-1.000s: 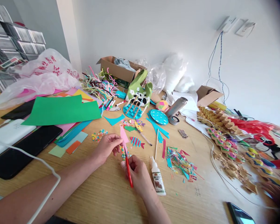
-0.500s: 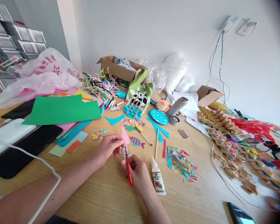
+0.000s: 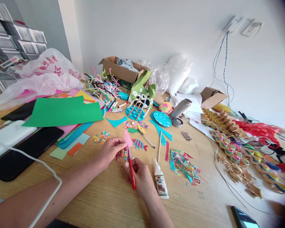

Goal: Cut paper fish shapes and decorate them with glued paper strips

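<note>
My right hand point(image 3: 140, 174) is closed round the red handles of a pair of scissors point(image 3: 132, 177), whose blades point away from me. My left hand point(image 3: 114, 148) pinches a strip of pink paper point(image 3: 127, 138) at the blades, which lie against its lower part. Just beyond the hands is a red-and-blue striped paper fish point(image 3: 139, 144), with a green paper cutout point(image 3: 132, 130) and other small paper fish near it. Colourful paper bits point(image 3: 102, 137) lie left of my left hand. A white glue bottle point(image 3: 161, 182) lies right of my right hand.
A heap of paper scraps point(image 3: 184, 166) lies right of the glue, near a white stick point(image 3: 159, 147). Green paper point(image 3: 61, 110) and a black phone point(image 3: 26, 152) are at left. A white cable point(image 3: 49, 171) crosses my left forearm. Behind stand a metal flask point(image 3: 180, 108) and cardboard box point(image 3: 123, 71).
The scissors have turned slightly in my right hand, and their blades look a little further apart. My left hand stays almost in place with the pink paper.
</note>
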Action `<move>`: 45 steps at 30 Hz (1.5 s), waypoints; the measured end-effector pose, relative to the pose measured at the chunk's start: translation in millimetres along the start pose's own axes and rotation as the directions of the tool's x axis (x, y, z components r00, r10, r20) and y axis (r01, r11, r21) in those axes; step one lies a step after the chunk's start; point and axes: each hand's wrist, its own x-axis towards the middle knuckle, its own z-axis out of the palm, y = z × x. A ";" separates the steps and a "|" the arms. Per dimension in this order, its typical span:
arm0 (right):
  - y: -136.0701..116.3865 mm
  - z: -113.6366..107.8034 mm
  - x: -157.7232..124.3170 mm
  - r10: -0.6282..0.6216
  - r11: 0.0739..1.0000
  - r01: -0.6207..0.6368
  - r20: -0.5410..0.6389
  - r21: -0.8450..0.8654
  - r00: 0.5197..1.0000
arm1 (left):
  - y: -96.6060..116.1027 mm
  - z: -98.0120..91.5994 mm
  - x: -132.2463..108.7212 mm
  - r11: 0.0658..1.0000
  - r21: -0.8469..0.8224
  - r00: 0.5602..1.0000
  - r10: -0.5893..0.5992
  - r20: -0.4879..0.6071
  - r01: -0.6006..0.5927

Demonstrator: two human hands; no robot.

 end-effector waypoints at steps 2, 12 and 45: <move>-1.8 0.2 -0.2 0.019 0.998 -0.019 0.011 0.062 1.000 | -0.4 0.1 -0.2 1.000 -0.004 1.000 -0.004 -0.003 0.004; -4.8 -1.5 0.0 0.059 0.982 -0.064 0.029 0.176 0.998 | 2.7 2.7 -2.0 1.000 -0.008 1.000 -0.023 0.006 0.023; -6.3 -3.5 0.1 0.038 0.992 -0.047 0.071 0.119 0.997 | 3.9 -1.1 -0.1 0.999 0.049 0.997 -0.016 0.070 0.012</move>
